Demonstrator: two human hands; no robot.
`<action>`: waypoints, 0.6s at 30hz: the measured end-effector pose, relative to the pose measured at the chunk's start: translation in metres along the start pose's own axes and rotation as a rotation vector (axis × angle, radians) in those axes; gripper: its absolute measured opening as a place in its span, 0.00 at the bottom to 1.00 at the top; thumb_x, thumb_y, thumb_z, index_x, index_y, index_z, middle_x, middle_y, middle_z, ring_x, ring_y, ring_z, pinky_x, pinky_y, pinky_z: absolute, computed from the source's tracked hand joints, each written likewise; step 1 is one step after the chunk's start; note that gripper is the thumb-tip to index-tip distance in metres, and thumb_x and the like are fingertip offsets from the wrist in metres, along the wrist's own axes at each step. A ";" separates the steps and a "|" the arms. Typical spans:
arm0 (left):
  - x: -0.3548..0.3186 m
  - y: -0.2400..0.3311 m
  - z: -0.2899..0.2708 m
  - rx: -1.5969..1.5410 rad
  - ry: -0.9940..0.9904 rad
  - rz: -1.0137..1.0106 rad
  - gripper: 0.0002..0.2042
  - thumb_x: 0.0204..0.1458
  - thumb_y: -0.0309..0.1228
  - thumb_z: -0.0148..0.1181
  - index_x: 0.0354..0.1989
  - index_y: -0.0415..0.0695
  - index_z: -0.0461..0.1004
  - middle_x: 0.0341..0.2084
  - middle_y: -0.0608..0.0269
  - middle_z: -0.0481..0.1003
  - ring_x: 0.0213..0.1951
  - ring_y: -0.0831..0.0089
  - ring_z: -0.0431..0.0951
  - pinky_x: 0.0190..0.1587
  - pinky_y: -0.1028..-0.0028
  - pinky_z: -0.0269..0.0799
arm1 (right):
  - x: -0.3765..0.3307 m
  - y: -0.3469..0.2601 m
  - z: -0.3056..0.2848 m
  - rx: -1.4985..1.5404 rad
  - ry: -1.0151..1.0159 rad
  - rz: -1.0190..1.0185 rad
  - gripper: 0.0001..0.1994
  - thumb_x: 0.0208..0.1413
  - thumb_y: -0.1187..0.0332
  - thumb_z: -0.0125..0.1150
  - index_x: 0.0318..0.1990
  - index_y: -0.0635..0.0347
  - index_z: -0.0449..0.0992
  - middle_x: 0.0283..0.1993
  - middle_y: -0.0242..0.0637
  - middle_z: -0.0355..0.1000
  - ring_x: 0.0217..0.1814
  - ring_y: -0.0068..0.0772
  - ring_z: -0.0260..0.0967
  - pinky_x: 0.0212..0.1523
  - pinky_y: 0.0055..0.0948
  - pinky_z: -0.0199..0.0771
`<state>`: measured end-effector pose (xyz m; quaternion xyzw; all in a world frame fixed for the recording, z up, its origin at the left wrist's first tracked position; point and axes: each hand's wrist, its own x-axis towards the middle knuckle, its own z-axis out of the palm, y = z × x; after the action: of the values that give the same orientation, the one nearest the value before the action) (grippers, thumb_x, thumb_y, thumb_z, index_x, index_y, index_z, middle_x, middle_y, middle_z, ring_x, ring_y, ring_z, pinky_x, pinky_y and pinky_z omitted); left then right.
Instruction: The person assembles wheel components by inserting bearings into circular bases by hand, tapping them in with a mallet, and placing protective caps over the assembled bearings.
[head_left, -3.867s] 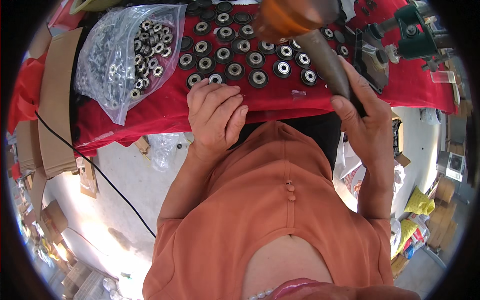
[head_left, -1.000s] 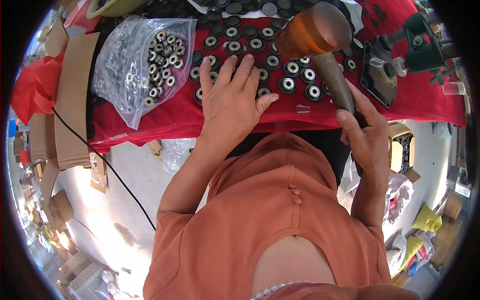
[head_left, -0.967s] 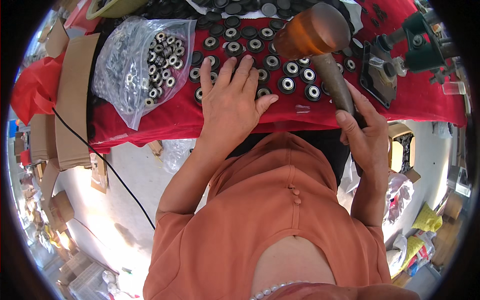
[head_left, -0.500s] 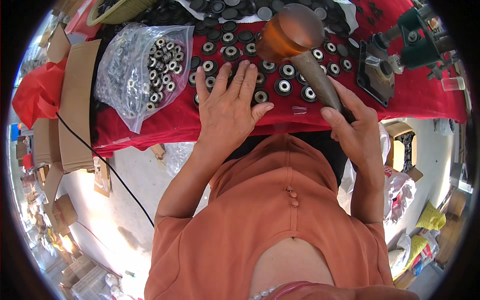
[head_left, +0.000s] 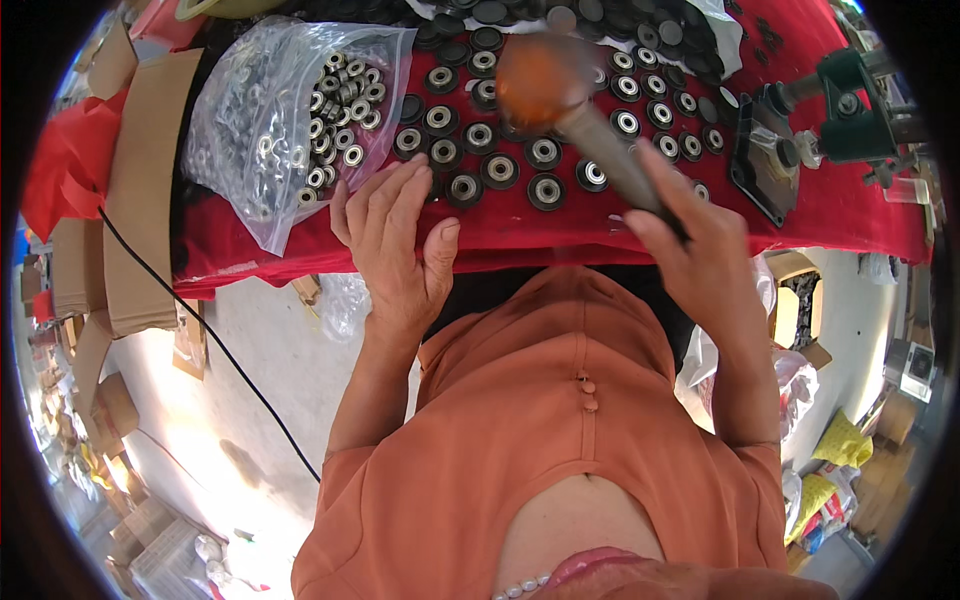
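My right hand (head_left: 700, 255) grips the grey handle of a mallet whose orange head (head_left: 540, 80) hangs blurred over rows of black wheels with metal bearings (head_left: 500, 170) on a red cloth. My left hand (head_left: 392, 240) lies flat at the cloth's near edge, fingers spread, its tips touching the nearest wheels beside the bearing bag.
A clear plastic bag of loose metal bearings (head_left: 290, 120) lies at the left. A green and black press tool (head_left: 850, 100) and a black plate (head_left: 760, 165) stand at the right. Cardboard pieces (head_left: 135, 190) and a black cable (head_left: 220, 350) are at the left, boxes on the floor.
The mallet head has swung left and down over the wheels. My left hand has slid left toward the bearing bag.
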<state>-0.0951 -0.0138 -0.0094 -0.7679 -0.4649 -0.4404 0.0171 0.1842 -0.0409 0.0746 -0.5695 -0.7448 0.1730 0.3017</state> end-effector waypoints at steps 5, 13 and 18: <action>-0.007 -0.004 0.001 -0.010 0.001 -0.036 0.20 0.62 0.41 0.58 0.56 0.42 0.74 0.54 0.59 0.77 0.56 0.58 0.74 0.66 0.52 0.53 | 0.017 0.000 -0.006 0.036 -0.112 0.130 0.26 0.59 0.67 0.68 0.65 0.61 0.71 0.43 0.58 0.77 0.36 0.55 0.78 0.38 0.33 0.77; -0.007 -0.008 0.007 -0.096 0.089 -0.027 0.21 0.61 0.40 0.60 0.56 0.38 0.73 0.52 0.53 0.77 0.54 0.54 0.74 0.63 0.50 0.57 | 0.025 -0.023 0.010 -0.045 -0.303 0.168 0.27 0.60 0.67 0.66 0.66 0.60 0.69 0.50 0.58 0.77 0.46 0.50 0.80 0.47 0.34 0.76; -0.010 -0.008 0.005 -0.064 0.078 -0.013 0.20 0.60 0.38 0.61 0.56 0.37 0.73 0.52 0.52 0.77 0.54 0.52 0.73 0.63 0.51 0.59 | 0.015 -0.040 -0.008 0.102 -0.166 0.092 0.27 0.60 0.66 0.66 0.65 0.61 0.69 0.43 0.58 0.76 0.35 0.54 0.76 0.39 0.34 0.76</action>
<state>-0.0994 -0.0141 -0.0222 -0.7472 -0.4546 -0.4847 0.0079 0.1574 -0.0389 0.1085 -0.5707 -0.7305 0.2709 0.2595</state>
